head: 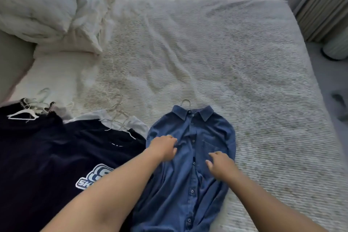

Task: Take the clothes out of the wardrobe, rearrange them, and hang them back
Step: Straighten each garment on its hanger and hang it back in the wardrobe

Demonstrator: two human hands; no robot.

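Here, your view: you look down across a bed, both bare forearms reaching forward onto it.
Blue shirt (pixel 190 160): a button-up denim shirt lying face up on the bedspread (pixel 216 58), buttoned, collar pointing away from you, its lower part running out of the bottom of the frame.
Its hanger: only the wire hook (pixel 186 102) shows, poking out above the collar — the rest is hidden inside the shirt.
Left hand (pixel 164 147): you have it on the shirt's chest, on the side nearest the dark pile; the fingers are curled down into the cloth, bunching it a little, though whether they truly pinch a fold you cannot tell from here.
Right hand (pixel 219 165): it lies on the other side of the button line, just below the chest pocket; fingers loosely bent and slightly apart, tips touching the fabric, nothing clearly gripped.
Beside the shirt: a dark navy top (pixel 62 158) with a pale printed logo lies just to your left, touching or nearly touching the shirt's edge, and your left forearm crosses over it.
Under and beyond it: a white garment (pixel 135 124) and a cluster of white hangers (pixel 120 117) — further left, more dark clothes with another bunch of hangers (pixel 28 111).
Far left: rumpled pillows (pixel 49 9) stacked at the head of the bed.
Right edge: a curtain (pixel 323 5) and a pale ribbed cylinder (pixel 337 49) on the floor, well apart from the shirt.
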